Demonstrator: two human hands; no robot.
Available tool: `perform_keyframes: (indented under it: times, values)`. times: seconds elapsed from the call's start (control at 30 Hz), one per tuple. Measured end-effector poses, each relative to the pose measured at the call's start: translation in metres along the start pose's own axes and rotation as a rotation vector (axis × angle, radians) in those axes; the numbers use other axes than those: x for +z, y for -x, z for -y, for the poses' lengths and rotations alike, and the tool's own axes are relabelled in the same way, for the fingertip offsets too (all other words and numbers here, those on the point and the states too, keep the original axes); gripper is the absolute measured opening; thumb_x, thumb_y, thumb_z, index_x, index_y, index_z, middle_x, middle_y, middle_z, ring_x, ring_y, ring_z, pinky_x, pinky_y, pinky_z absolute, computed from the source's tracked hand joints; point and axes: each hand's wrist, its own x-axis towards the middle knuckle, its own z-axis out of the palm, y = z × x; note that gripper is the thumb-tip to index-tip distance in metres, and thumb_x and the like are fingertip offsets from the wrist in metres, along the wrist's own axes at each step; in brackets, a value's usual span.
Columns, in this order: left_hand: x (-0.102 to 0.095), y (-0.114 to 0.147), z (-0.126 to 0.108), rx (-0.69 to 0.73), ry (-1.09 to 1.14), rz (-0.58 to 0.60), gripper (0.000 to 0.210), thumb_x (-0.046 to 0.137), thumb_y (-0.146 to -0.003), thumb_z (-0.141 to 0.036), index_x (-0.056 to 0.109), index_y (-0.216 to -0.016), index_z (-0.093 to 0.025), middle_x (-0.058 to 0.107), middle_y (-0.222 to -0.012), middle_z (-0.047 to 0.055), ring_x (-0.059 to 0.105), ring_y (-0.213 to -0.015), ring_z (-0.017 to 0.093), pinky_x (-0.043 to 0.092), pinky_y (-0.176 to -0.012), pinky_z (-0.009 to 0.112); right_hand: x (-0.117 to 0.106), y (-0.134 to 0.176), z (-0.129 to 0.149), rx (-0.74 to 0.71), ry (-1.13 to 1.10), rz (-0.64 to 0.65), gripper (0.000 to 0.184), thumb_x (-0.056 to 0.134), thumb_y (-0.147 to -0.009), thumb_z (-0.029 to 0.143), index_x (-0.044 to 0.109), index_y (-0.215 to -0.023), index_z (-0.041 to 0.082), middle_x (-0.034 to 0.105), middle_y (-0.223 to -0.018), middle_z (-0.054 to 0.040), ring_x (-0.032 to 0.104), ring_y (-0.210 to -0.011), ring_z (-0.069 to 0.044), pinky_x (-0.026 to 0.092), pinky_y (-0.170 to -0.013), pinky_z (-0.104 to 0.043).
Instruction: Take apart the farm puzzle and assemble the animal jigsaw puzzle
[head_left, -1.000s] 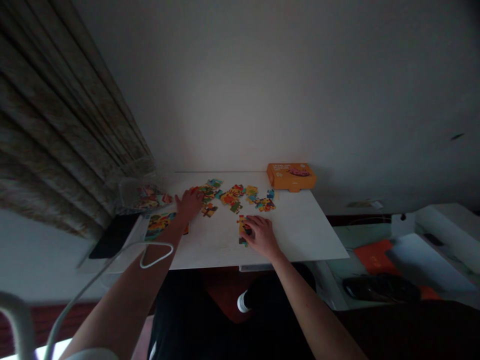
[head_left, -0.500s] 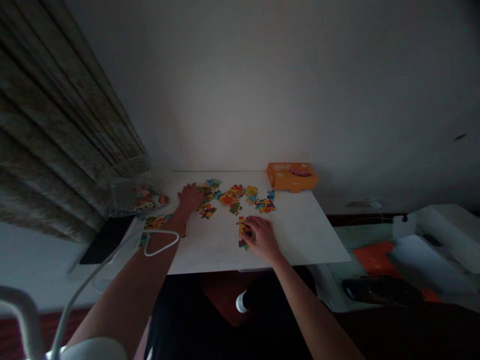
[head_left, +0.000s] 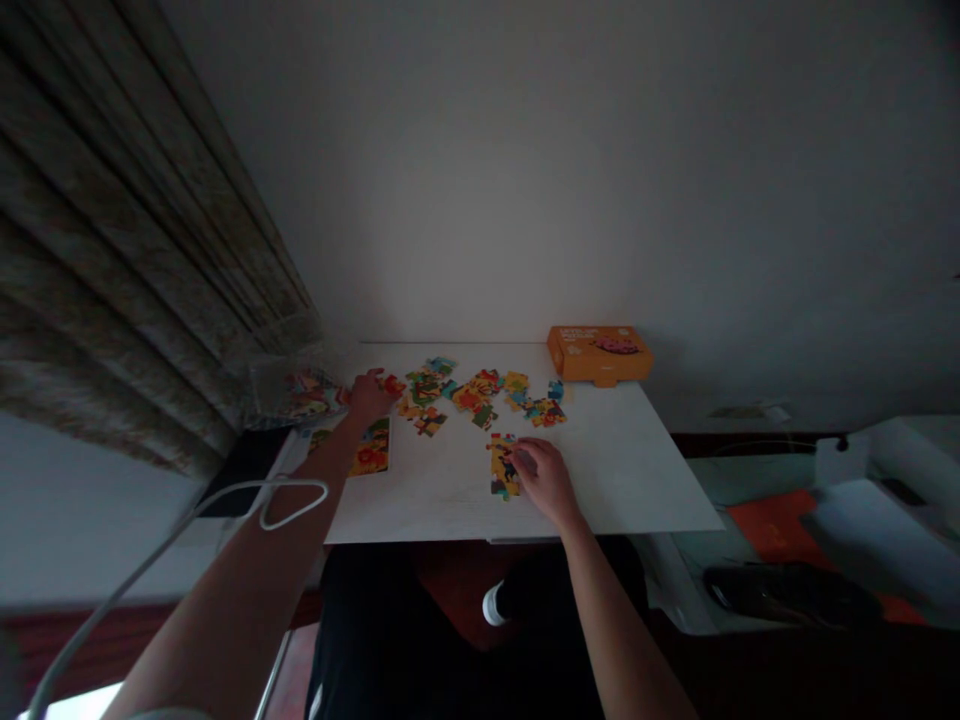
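On the white table (head_left: 442, 500), my left hand (head_left: 367, 398) reaches to the far left, its fingers closed at the edge of a red-and-orange puzzle piece (head_left: 392, 386). Closer to me lies a small upright block of joined puzzle pieces (head_left: 501, 470), mostly yellow. My right hand (head_left: 546, 475) is at its right side, thumb and fingers curled together on its edge. A loose spread of colourful puzzle pieces (head_left: 474, 393) lies between the hands and the wall. Under my left forearm is a picture card (head_left: 373, 452), partly covered by the arm.
An orange box (head_left: 601, 355) stands at the table's back right. A clear plastic bag (head_left: 289, 385) with more pieces sits at the left, above a dark flat object (head_left: 251, 460). A white cable (head_left: 247, 488) loops over my left forearm. An open white box (head_left: 892, 500) lies right of the table.
My left hand has drawn slightly left, away from the loose pieces, with a red-and-orange piece now at its fingers. My right hand has shifted slightly, uncovering more of the joined block. The view has turned slightly left.
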Motion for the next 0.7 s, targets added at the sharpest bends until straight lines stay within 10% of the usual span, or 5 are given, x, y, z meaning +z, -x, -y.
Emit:
perform_keyframes:
  times: [0.23,0.7]
  values:
    - [-0.011,0.014,-0.019,0.011,-0.027,-0.051,0.054,0.055,-0.095,-0.028,0.051,-0.147,-0.012,0.061,-0.139,0.021,0.06,-0.128,0.033,0.049,-0.106,0.043,-0.002,0.0,0.002,-0.027,0.021,0.014,0.014,0.064,-0.097,0.032,0.076,-0.099,0.025,0.076,-0.107,-0.0087,0.069,-0.105,-0.027,0.053,-0.099,-0.046]
    - [0.056,0.082,-0.132,0.725,-0.11,0.172,0.052,0.043,-0.104,-0.049,0.051,-0.153,-0.033,0.041,-0.165,0.008,0.036,-0.153,0.031,0.022,-0.126,0.06,-0.001,0.001,0.002,0.016,-0.041,-0.042,0.016,0.062,-0.096,0.032,0.076,-0.1,0.025,0.074,-0.109,-0.011,0.068,-0.107,-0.027,0.054,-0.101,-0.047]
